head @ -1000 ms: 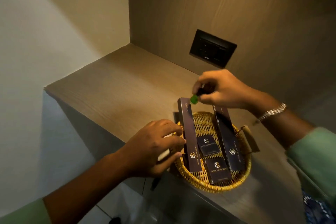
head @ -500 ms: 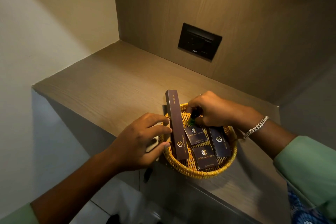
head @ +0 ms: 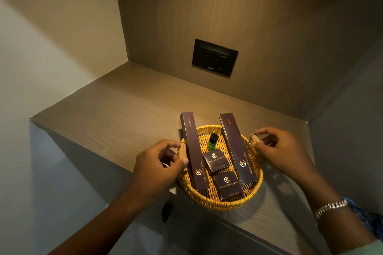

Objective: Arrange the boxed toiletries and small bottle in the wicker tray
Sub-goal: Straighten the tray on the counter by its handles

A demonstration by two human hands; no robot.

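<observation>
A round yellow wicker tray (head: 217,205) sits at the front edge of the wooden shelf. In it lie a long dark "Dental Kit" box (head: 192,151) on the left and a long "Comb" box (head: 235,147) on the right. Two small square boxes (head: 216,161) (head: 228,185) lie between them. The small green bottle (head: 212,143) with a black cap stands upright behind the square boxes. My left hand (head: 157,165) pinches the tray's left handle. My right hand (head: 284,151) closes its fingertips around the right handle.
The wooden shelf (head: 124,114) runs back to a wood-panelled wall with a black switch plate (head: 214,58). A pale wall stands on the left. The shelf's front edge drops off just under the tray.
My right hand set the green bottle upright in the tray, let go and moved out to the right handle. My left hand shifted slightly onto the left handle.
</observation>
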